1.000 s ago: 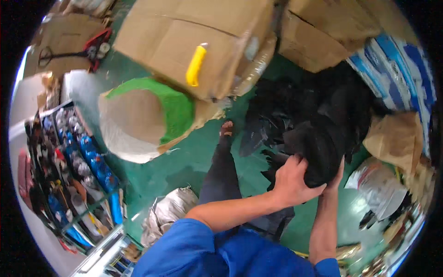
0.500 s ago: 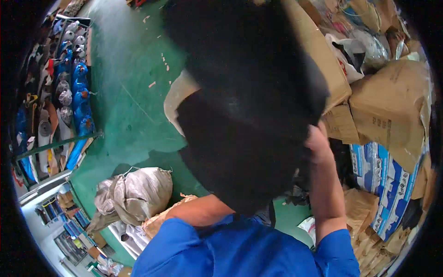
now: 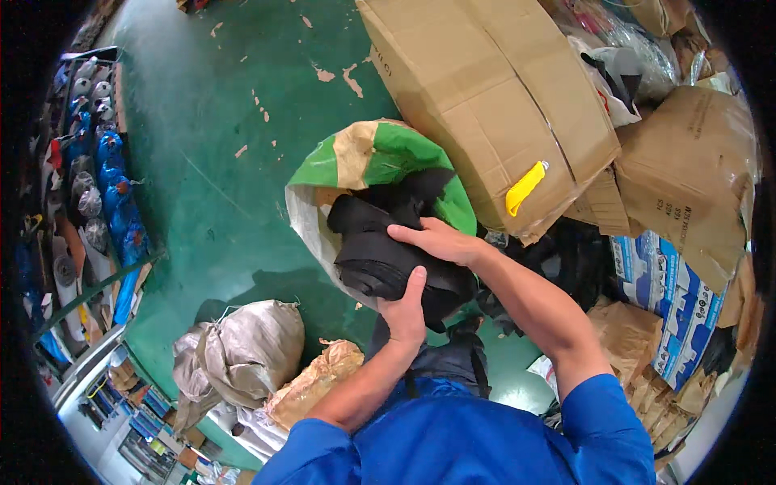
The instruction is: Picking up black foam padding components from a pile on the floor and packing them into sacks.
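Observation:
A thick bundle of black sheet material point(image 3: 376, 257), curled into a loose roll with many layers at its end, is between my hands at the mouth of a sack. My left hand point(image 3: 404, 311) grips its near end from below, thumb up along the layers and fingers hidden underneath. My right hand point(image 3: 443, 241) clasps its upper right side, thumb lying across the top. The open sack point(image 3: 311, 174) is green, tan and white, and stands on the floor in front of me. More black pieces point(image 3: 424, 184) show inside it beyond the roll.
A large cardboard box point(image 3: 477, 89) stands beyond the sack to the right, a yellow-handled cutter point(image 3: 525, 190) on it. A full greyish sack point(image 3: 255, 347) and a brown paper bundle point(image 3: 323, 380) lie at near left. Shelves of rolls point(image 3: 105, 186) line the left; cartons point(image 3: 687, 178) crowd the right.
The black sheets, spread wide and raised across the view before, are now lowered and curled into a roll at the sack. My left hand has come into sight; my right hand has moved inward.

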Demonstrator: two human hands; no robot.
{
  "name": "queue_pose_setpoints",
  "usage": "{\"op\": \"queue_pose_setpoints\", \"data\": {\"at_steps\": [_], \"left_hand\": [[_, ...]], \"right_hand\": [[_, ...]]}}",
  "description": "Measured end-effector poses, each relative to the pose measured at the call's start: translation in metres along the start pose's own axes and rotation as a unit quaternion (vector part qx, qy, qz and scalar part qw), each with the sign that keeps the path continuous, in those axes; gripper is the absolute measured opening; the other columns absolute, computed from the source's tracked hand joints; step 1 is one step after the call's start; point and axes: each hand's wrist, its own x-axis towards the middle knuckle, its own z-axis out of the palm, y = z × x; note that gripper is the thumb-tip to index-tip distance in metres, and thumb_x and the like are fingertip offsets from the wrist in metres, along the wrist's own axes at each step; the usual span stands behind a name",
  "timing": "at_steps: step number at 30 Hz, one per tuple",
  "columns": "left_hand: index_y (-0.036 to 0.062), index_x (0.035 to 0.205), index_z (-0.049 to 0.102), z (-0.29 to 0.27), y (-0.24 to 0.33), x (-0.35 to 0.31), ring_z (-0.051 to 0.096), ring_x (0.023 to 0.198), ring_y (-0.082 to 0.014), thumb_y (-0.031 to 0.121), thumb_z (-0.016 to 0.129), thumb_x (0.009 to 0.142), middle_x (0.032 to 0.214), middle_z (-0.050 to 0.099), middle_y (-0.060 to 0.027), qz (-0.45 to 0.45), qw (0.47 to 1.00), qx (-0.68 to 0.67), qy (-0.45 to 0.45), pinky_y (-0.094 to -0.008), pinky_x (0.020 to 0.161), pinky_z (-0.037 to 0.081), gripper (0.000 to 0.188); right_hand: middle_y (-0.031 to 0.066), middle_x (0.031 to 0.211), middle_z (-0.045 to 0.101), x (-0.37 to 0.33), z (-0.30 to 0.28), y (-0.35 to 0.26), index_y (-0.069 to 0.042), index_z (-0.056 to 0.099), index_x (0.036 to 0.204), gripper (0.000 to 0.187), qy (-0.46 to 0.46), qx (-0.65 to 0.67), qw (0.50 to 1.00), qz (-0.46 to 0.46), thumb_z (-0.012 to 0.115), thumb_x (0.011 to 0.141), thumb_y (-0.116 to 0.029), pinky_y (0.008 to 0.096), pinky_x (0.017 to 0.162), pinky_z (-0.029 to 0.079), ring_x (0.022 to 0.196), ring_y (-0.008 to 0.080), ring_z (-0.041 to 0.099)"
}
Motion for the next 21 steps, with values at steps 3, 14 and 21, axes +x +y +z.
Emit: {"op": "queue_pose_setpoints", "data": {"at_steps": [3,14,21], "left_hand": [[-0.0020,0.124,0.047,0.005,-0.004,0.008,0.053,0.108,-0.0202,0.012,0.072,0.079,0.121,0.054,-0.0102,-0.093,0.994,-0.054,0.037,-0.0316,0.095,0.043,0.053],[0.0033,0.125,0.049,-0.002,-0.017,0.109,0.060,0.099,-0.0238,0.024,0.068,0.083,0.115,0.058,-0.0101,-0.149,0.988,-0.004,-0.041,-0.0383,0.081,0.053,0.051],[0.0060,0.138,0.030,0.001,-0.035,0.151,0.059,0.087,-0.0189,0.012,0.062,0.081,0.105,0.058,-0.0079,-0.048,0.970,0.158,-0.177,-0.0319,0.067,0.050,0.066]], "right_hand": [[0.0128,0.104,0.064,0.022,-0.006,0.022,0.004,0.062,0.110,0.064,0.045,-0.040,0.997,0.040,0.058,0.083,-0.054,0.0322,0.081,0.048,0.091,0.0203,0.061],[0.0311,0.135,0.040,0.075,-0.021,0.039,0.013,0.034,0.133,0.093,0.223,-0.172,0.959,-0.037,0.055,0.077,-0.058,0.0392,0.105,0.034,0.125,0.0381,0.042],[0.0269,0.120,0.054,0.006,-0.011,0.064,0.005,0.047,0.124,0.055,0.229,-0.048,0.938,-0.254,0.055,0.083,-0.030,0.0405,0.097,0.041,0.114,0.0364,0.052]]}}
